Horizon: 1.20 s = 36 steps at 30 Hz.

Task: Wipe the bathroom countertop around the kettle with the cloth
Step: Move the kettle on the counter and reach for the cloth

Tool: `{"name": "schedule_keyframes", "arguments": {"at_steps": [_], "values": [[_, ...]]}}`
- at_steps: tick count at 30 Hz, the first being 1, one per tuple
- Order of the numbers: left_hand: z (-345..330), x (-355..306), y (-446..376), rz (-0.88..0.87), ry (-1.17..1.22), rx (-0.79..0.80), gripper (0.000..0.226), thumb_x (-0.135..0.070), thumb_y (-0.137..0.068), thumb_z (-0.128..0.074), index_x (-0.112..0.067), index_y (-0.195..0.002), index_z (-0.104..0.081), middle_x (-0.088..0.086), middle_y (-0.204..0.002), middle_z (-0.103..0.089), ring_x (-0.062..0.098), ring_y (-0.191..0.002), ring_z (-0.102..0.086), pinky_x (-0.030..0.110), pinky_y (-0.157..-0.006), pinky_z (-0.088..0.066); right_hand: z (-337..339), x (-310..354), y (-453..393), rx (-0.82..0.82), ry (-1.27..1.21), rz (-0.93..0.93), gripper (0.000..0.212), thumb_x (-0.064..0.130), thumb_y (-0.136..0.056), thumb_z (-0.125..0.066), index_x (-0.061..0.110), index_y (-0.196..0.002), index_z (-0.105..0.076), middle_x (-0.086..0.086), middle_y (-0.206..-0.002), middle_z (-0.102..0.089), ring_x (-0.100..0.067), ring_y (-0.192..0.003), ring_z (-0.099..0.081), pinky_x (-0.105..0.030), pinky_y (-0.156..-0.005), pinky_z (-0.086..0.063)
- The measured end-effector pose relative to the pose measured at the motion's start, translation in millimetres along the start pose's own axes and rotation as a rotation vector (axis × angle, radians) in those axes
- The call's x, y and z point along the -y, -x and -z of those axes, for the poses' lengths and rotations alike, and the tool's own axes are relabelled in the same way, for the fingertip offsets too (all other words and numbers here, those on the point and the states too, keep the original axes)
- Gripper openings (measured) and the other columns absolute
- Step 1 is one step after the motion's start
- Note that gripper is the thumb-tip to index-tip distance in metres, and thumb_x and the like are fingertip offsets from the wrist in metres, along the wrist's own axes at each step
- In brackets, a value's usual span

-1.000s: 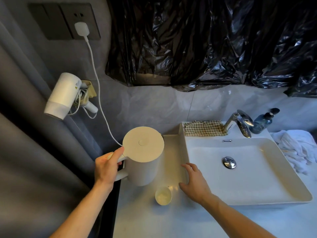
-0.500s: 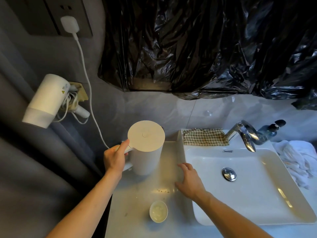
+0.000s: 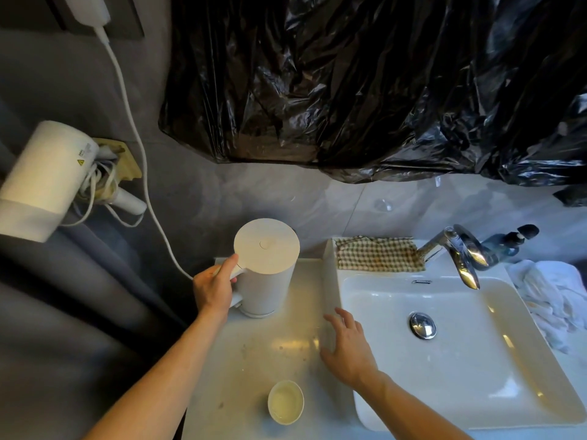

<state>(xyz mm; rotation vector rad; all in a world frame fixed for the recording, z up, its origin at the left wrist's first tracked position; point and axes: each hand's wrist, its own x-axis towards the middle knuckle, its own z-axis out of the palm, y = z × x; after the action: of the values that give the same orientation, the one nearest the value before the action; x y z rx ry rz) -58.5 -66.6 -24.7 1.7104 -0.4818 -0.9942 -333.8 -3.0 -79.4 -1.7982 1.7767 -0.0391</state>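
A white kettle (image 3: 266, 268) stands upright at the back of the pale countertop (image 3: 270, 344), left of the basin. My left hand (image 3: 214, 285) is closed around its handle. My right hand (image 3: 346, 347) rests open on the basin's left rim with fingers spread, holding nothing. A checked brown cloth (image 3: 378, 254) lies folded on the basin's back ledge, between the kettle and the tap, untouched by either hand. Small specks and stains mark the countertop in front of the kettle.
A small white cup (image 3: 286, 401) stands on the countertop near its front edge. The white basin (image 3: 508, 360) fills the right, with a chrome tap (image 3: 460, 252), a dark bottle (image 3: 508, 242) and white towels (image 3: 552, 296). A hairdryer (image 3: 44, 179) hangs on the left wall.
The kettle, held by my left hand, has shifted back toward the wall, farther from the cup. My right hand stays on the basin's rim. The view has tilted.
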Motion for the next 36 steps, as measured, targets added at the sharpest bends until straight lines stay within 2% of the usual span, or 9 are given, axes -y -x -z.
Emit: {"name": "schedule_keyframes", "arguments": {"at_steps": [6,11,18,24,30,34,36], "values": [[-7.4,-2.8,-7.1,-0.007,-0.041,-0.005,0.041,-0.045,-0.084,-0.077,-0.006,-0.071,-0.076,0.007,-0.072,-0.071,0.026,-0.075,-0.064,0.039,-0.072,-0.05,-3.5,-0.2,0.7,-0.002,-0.006,-0.004,0.072,0.041,-0.094,-0.07,0.03,-0.157,-0.038,0.002,-0.17,-0.02,-0.026,-0.154,-0.028,-0.037,-0.121,-0.037],[-12.9,-5.3,-7.4,-0.038,-0.095,0.015,0.037,-0.046,-0.084,-0.077,-0.014,-0.067,-0.078,0.003,-0.071,-0.074,0.024,-0.079,-0.069,0.042,-0.076,-0.054,-4.9,1.6,4.1,-0.001,0.004,-0.01,0.073,0.04,-0.093,-0.072,0.03,-0.157,-0.038,0.003,-0.17,-0.02,-0.026,-0.155,-0.026,-0.038,-0.121,-0.038],[-3.1,1.3,-1.4,-0.045,-0.088,-0.008,0.034,-0.043,-0.09,-0.073,-0.012,-0.076,-0.079,0.008,-0.082,-0.074,0.025,-0.084,-0.067,0.037,-0.075,-0.051,-5.3,-0.2,12.8,0.013,0.005,-0.007,0.073,0.035,-0.093,-0.071,0.029,-0.158,-0.037,0.001,-0.17,-0.018,-0.026,-0.154,-0.028,-0.036,-0.121,-0.038],[6.3,6.3,0.0,-0.081,-0.106,-0.031,0.033,-0.043,-0.09,-0.07,-0.016,-0.073,-0.078,0.008,-0.083,-0.075,0.028,-0.087,-0.069,0.044,-0.08,-0.055,-7.6,0.5,21.7,0.007,-0.016,-0.02,0.074,0.035,-0.092,-0.073,0.028,-0.157,-0.038,0.001,-0.17,-0.019,-0.028,-0.153,-0.031,-0.038,-0.121,-0.038],[15.5,16.0,3.7,-0.104,-0.13,-0.085,0.032,-0.041,-0.092,-0.069,-0.018,-0.069,-0.074,0.009,-0.081,-0.075,0.028,-0.083,-0.068,0.041,-0.075,-0.055,-11.8,-4.0,35.2,0.005,-0.016,-0.009,0.073,0.033,-0.092,-0.071,0.028,-0.157,-0.038,0.0,-0.17,-0.018,-0.028,-0.152,-0.033,-0.035,-0.121,-0.037],[14.9,16.7,4.4,-0.085,-0.132,-0.061,0.036,-0.043,-0.093,-0.068,-0.011,-0.079,-0.078,0.011,-0.088,-0.075,0.03,-0.09,-0.07,0.039,-0.077,-0.054,-17.1,-5.4,42.9,0.009,0.001,-0.009,0.073,0.032,-0.093,-0.071,0.027,-0.158,-0.037,0.0,-0.17,-0.017,-0.027,-0.153,-0.03,-0.035,-0.121,-0.037],[15.4,14.5,4.8,-0.078,-0.147,-0.033,0.038,-0.043,-0.093,-0.067,-0.008,-0.08,-0.076,0.012,-0.089,-0.074,0.029,-0.09,-0.068,0.036,-0.072,-0.05,-20.2,-5.8,46.7,0.008,0.01,-0.013,0.073,0.032,-0.094,-0.07,0.027,-0.158,-0.037,0.0,-0.17,-0.017,-0.028,-0.154,-0.028,-0.036,-0.121,-0.037]]}}
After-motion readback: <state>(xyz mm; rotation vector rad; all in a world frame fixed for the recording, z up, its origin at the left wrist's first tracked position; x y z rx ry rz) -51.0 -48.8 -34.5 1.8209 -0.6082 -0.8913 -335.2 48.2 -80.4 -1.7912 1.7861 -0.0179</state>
